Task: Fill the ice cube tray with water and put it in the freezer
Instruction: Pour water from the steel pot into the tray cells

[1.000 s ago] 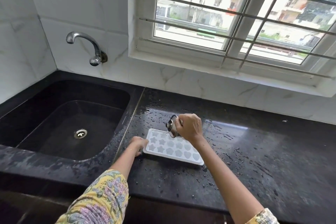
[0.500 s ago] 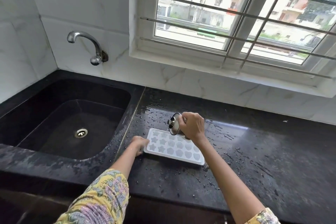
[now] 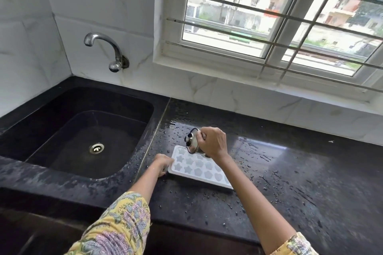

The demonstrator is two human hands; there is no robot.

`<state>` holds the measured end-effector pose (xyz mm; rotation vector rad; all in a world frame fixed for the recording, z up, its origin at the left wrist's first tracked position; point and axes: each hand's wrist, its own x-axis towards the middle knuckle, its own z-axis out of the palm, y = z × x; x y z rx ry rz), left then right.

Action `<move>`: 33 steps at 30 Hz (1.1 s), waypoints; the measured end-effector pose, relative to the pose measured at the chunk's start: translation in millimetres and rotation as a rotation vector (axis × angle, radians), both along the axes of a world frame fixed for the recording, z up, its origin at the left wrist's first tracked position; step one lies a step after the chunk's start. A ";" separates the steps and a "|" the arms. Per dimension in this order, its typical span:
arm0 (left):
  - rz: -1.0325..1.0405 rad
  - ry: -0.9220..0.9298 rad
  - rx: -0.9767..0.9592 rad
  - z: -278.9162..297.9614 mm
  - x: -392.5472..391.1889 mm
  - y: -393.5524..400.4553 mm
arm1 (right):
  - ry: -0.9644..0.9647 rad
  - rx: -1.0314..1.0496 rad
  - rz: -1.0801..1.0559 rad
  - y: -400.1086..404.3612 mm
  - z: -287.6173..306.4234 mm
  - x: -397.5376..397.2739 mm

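A white ice cube tray [image 3: 199, 168] with star, flower and heart shaped cells lies flat on the wet black counter [image 3: 290, 182], just right of the sink. My right hand [image 3: 213, 142] grips a small steel pot [image 3: 192, 141], tilted over the tray's far left corner. A thin stream of water runs from the pot's rim into that corner. My left hand [image 3: 163, 163] holds the tray's left edge with curled fingers. My right forearm hides the tray's right end.
A black sink [image 3: 87, 136] with a steel drain [image 3: 96, 148] sits to the left. A steel tap [image 3: 107, 51] juts from the white tiled wall above it. A barred window [image 3: 279, 16] fills the upper right. Water drops dot the counter.
The steel pot has tipped a little further over the tray's far left corner. Both hands stay at the tray; the view has shifted only slightly.
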<state>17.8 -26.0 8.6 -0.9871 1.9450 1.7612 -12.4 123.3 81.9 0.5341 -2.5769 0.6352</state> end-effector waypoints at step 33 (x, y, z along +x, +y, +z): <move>0.004 -0.001 0.065 -6.9 -2.4 -4.0 | 0.038 -0.012 -0.016 -1.2 0.3 1.9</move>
